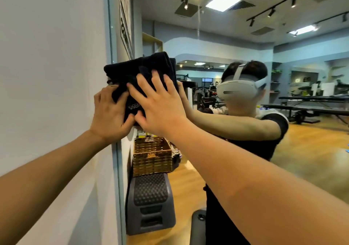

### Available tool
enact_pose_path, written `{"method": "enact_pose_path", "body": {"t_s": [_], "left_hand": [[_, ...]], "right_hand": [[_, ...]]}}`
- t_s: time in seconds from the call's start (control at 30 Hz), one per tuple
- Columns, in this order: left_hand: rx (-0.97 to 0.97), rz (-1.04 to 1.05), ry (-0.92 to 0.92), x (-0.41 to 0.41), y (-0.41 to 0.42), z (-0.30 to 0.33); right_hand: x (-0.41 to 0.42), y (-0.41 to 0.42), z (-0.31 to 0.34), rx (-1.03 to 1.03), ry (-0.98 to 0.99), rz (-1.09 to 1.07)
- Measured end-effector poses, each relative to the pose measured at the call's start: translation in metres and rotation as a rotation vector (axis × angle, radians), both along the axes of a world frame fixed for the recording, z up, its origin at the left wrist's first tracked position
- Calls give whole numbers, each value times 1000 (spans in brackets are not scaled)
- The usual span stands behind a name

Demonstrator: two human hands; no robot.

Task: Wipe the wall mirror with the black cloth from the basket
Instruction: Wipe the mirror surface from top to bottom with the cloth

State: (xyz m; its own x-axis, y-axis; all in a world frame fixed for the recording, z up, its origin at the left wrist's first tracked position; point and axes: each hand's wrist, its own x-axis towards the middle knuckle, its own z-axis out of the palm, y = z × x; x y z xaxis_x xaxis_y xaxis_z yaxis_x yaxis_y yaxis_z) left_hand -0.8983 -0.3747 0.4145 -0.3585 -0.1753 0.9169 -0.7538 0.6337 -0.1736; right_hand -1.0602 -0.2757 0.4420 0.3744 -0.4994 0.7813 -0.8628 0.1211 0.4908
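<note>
Both hands press a folded black cloth (139,74) against the wall mirror (217,42), at its left edge where the glass meets the white wall (52,55). The left hand (109,114) curls its fingers into the cloth's lower left folds, gripping them; the right hand (158,106) lies flat on the cloth, fingers spread and straight. Reflected in the mirror below the cloth, a woven basket (153,157) sits atop a grey studded step (151,203).

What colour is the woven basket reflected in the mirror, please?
Golden brown, in a woven wicker pattern; the basket shows in the head view, as a reflection.
</note>
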Motion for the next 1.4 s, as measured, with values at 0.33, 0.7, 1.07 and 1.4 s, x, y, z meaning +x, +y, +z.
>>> {"method": "enact_pose_path", "body": {"t_s": [0.33, 0.7, 1.07, 1.4], "left_hand": [[-7, -258, -26, -42, 32, 25], [-146, -342, -116, -130, 84, 79], [-247, -413, -164, -193, 136, 216], [-204, -290, -119, -112, 73, 107]], "right_hand": [[-32, 33, 30, -9, 7, -106], [-116, 94, 58, -180, -94, -134], [-151, 140, 162, -351, -370, -217], [-91, 76, 84, -204, -108, -175]]}}
